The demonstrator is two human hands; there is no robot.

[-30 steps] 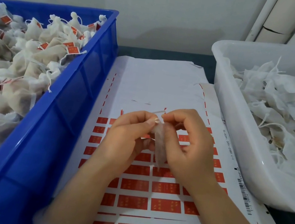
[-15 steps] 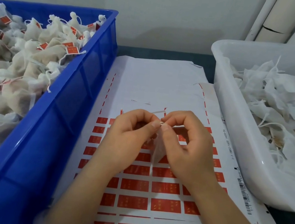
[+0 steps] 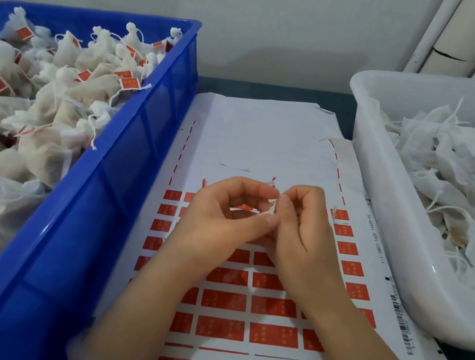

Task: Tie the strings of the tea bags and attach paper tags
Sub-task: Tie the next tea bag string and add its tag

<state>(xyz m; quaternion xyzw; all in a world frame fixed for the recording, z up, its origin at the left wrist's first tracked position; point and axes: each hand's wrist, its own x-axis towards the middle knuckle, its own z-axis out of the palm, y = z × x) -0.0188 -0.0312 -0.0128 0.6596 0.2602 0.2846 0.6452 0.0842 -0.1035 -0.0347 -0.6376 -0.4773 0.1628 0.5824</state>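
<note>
Where their fingertips met, the left hand [image 3: 220, 221] and the right hand [image 3: 305, 238] both pinched the white tea bag [image 3: 271, 208], mostly hidden between them, a thin string [image 3: 242, 210] spanning the left hand's curled fingers. Under both hands lay the sheet of red paper tags [image 3: 221, 328]. A blue crate [image 3: 109, 189] of tagged bags [image 3: 88, 85] stood left of the left hand, a white tub [image 3: 380, 219] of untagged bags [image 3: 453, 159] right of the right.

Your left crate [image 3: 82, 216] is solid blue, the right tub [image 3: 382, 210] translucent white. Your sheet [image 3: 262, 133] is white with a grid of red tags [image 3: 225, 300], gold marks; the tea bag [image 3: 271, 207] you're pinching is white.
</note>
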